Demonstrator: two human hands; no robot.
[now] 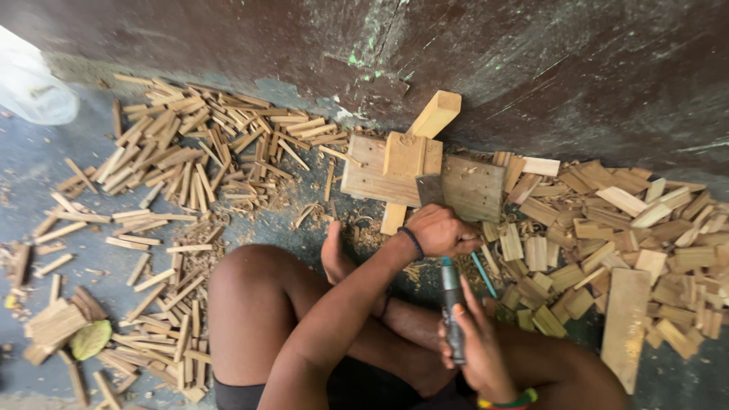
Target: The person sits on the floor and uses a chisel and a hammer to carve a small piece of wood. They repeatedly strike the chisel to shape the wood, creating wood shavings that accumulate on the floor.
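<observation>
Two hands work: left hand (440, 231) grips a blade (430, 190) upright on the board (474, 190). Right hand (478, 345), at six o'clock, is closed around a tool handle (452, 304). A white bag (30, 80) lies at ten o'clock.

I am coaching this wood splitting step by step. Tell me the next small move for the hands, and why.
Probably bring the dark rod-shaped tool in the right hand up toward the flat metal blade. The left hand holds that blade by the small upright wooden block on the pale wooden board, while the rod sits low, near the lap.
</observation>
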